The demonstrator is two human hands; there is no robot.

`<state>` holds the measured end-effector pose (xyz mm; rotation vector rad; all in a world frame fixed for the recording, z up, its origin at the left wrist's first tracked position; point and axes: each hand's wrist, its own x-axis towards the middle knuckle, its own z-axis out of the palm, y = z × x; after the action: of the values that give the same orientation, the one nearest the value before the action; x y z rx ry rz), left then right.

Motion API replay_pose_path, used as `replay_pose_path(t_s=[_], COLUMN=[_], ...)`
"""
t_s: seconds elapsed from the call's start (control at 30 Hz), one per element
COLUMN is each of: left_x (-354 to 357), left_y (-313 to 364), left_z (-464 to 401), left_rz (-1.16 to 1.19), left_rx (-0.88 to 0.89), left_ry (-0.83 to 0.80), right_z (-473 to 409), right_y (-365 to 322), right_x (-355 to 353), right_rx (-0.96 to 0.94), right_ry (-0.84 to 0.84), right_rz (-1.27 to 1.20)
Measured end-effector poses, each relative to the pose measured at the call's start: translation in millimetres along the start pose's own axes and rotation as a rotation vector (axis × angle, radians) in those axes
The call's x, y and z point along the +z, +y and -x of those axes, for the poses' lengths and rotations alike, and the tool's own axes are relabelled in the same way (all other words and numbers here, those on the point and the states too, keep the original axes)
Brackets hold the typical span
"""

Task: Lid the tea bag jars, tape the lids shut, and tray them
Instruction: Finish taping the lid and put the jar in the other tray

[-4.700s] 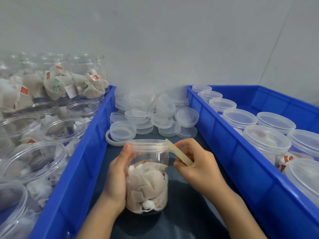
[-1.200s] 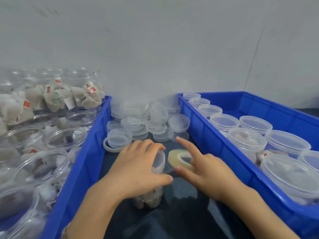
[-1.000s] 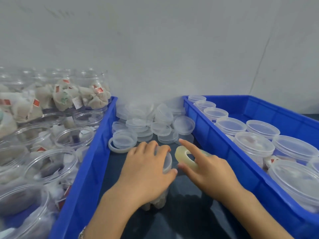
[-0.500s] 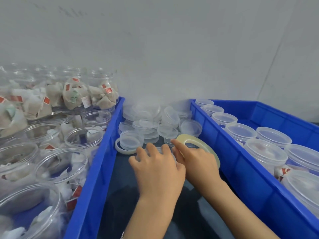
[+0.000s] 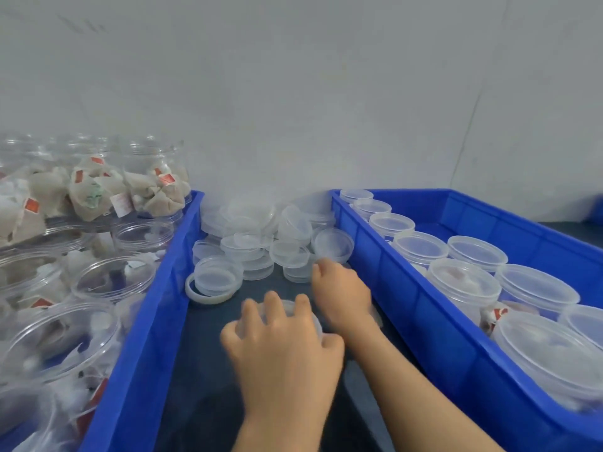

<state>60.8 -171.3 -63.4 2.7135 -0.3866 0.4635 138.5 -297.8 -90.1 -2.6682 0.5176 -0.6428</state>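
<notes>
Head view. My left hand (image 5: 282, 350) lies palm-down over the top of the jar (image 5: 318, 324), fingers curled round its lid and thumb against the rim; the jar sits directly under this hand on the dark table (image 5: 208, 353), and only a sliver of clear plastic shows between the fingers and past the thumb. My right hand (image 5: 342, 290) is just ahead and to the right of the left, knuckles up, fingers curled under; whether it pinches anything I cannot tell, as the fingertips are hidden. The pile of loose lids (image 5: 261, 243) lies just beyond the right hand, touching or nearly touching its knuckles. A whitish ring, the tape roll (image 5: 208, 296), lies flat ahead and to the left of my left hand, with one lid set inside it. The blue tray (image 5: 424, 308) with lidded jars (image 5: 463, 282) stands just right of my right forearm. The blue bin (image 5: 153, 308) of open jars (image 5: 112, 278) holding tea bags stands left of my left hand.
</notes>
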Motion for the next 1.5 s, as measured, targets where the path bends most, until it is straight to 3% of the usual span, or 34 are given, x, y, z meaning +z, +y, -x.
replay_pose_path(t_s=[0.03, 0.1, 0.2, 0.47, 0.7, 0.77, 0.83, 0.9, 0.97, 1.0, 1.07, 1.13, 1.2, 1.3, 1.4, 1.5], left_x=[0, -1, -8, -1, -1, -4, -5, -6, -6, -5, -4, -4, -11, -23, -21, -3], left_y=[1, 3, 8, 16, 28, 25, 12, -4, -19, -24, -26, -26, -22, -16, -20, -26], left_z=[6, 9, -3, -9, -22, -23, -17, -7, 6, 11, 16, 19, 23, 27, 21, 15], left_rz=[0.014, 0.014, -0.062, -0.156, -0.227, -0.032, 0.425, 0.734, 0.847, 0.925, 1.126, 1.276, 1.338, 1.385, 1.255, 1.018], left_rx=[0.050, 0.106, 0.033, 0.009, -0.090, -0.090, -0.026, 0.065, -0.033, -0.144, -0.383, -0.568, -0.557, -0.421, -0.318, -0.259], left_ry=[-0.010, -0.045, -0.127, -0.050, -0.223, -0.099, 0.203, 0.552, 0.813, 0.822, 0.644, 0.302, 0.119, 0.181, 0.237, -0.008], right_z=[-8, -12, 3, 51, 62, 65, 70, 80, 92, 97, 104, 103, 95, 82, 44, -18], right_y=[3, 4, 1, 38, 46, 44, 40, 33, 20, 12, -6, -18, -27, -34, -30, -11], right_x=[-7, -13, -7, 14, 11, 2, -8, -20, -37, -46, -57, -58, -63, -81, -113, -146], right_rx=[0.045, -0.073, -0.198, -0.412, -0.312, -0.240, -0.195, -0.165, -0.159, -0.223, -0.355, -0.424, -0.396, -0.352, -0.192, -0.078], right_ry=[-0.024, -0.084, -0.198, -0.245, -0.260, -0.257, -0.199, -0.054, 0.004, -0.055, -0.314, -0.405, -0.327, -0.180, 0.034, 0.271], right_rz=[-0.050, -0.059, 0.022, 0.342, 0.296, 0.151, -0.080, -0.332, -0.602, -0.644, -0.493, -0.281, -0.287, -0.398, -0.517, -0.496])
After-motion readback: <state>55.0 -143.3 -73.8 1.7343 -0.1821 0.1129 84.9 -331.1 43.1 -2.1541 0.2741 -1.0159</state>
